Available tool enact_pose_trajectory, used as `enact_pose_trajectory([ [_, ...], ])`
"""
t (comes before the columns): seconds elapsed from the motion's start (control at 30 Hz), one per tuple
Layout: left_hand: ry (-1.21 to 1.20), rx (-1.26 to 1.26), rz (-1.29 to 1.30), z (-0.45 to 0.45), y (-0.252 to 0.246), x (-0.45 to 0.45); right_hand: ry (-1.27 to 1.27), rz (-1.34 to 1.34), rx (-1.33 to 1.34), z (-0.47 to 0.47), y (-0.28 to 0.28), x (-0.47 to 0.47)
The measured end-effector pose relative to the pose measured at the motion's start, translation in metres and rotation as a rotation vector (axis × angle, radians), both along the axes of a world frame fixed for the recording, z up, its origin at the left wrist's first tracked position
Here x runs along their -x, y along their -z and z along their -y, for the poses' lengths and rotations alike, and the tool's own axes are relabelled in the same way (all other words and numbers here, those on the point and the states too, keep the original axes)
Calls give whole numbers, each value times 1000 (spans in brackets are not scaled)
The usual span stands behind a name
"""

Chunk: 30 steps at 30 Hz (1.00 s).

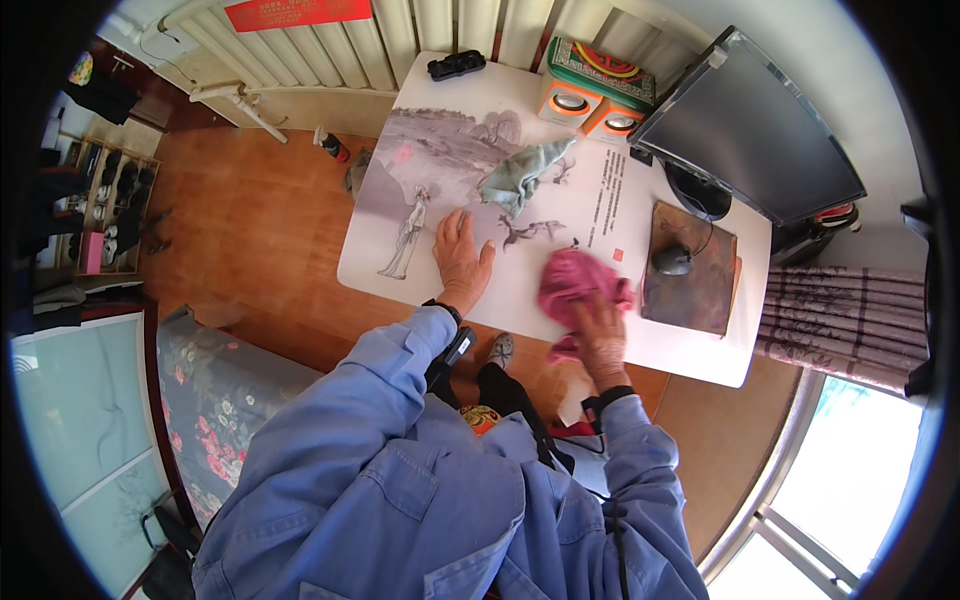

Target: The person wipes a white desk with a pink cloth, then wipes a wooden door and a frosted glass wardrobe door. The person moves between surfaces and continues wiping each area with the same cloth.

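Note:
My right hand (pixel 600 337) presses on a crumpled pink cloth (pixel 574 285) near the front edge of a white desk (pixel 510 300) printed with an ink landscape; the fingertips are blurred against the cloth. Flat on the desk to the left lies my left hand (pixel 461 259), fingers apart and holding nothing. Beyond it rests a crumpled pale green cloth (pixel 521 176), not touched by either hand. A dark mouse pad (pixel 690 292) with a black computer mouse (pixel 672 259) is to the right of the pink cloth.
At the back right stand a monitor (pixel 757 124), two orange-and-white speakers (pixel 568 103) and a green tin box (pixel 600 71) on them. A black object (pixel 456 65) lies at the back left edge. A radiator (pixel 435 34) runs behind the desk. A bottle (pixel 332 145) stands on the floor.

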<state>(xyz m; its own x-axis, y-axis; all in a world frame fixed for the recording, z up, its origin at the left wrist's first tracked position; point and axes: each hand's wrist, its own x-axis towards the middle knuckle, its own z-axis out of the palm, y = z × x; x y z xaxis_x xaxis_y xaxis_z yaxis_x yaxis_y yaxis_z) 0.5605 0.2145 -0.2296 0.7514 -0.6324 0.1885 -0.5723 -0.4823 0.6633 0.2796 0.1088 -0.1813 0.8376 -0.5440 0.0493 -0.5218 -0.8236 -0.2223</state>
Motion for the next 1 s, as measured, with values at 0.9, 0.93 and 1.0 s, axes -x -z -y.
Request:
enact_pose_trajectory([
  [0.9,-310,715,-766,-94,24,-149,228,52,101,-76,23,-128],
  [0.93,-305,701,-783,-95,24,-151,121,31,100,-85,20,-139],
  [1.0,-288,681,-806,-98,24,-156,-108,45,112,-90,15,-153],
])
